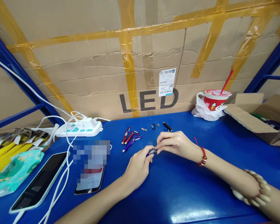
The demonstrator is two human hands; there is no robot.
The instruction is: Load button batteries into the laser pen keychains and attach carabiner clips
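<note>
My left hand (138,165) is closed around a small blue keychain flashlight (151,151), its shiny metallic end pointing right. The fingertips of my right hand (175,142) pinch together at that end; any small part between them is hidden. Beyond my hands lie two red keychain flashlights (130,137) and a purple one (130,145), each with a carabiner clip. Several button cells (144,129), a black carabiner (153,126), a tiny metal part (158,124) and a black tube (167,126) lie further right. Partly behind my right hand is a blue clip (166,130).
On the left are a white power strip (84,127) with cables, two phones (40,180) (90,182), a tissue pack (16,172) and yellow packaged items (4,155). A red cup (214,101) in a plastic bag and an open cardboard box (259,124) stand at the right. Taped cardboard (95,71) backs the blue table.
</note>
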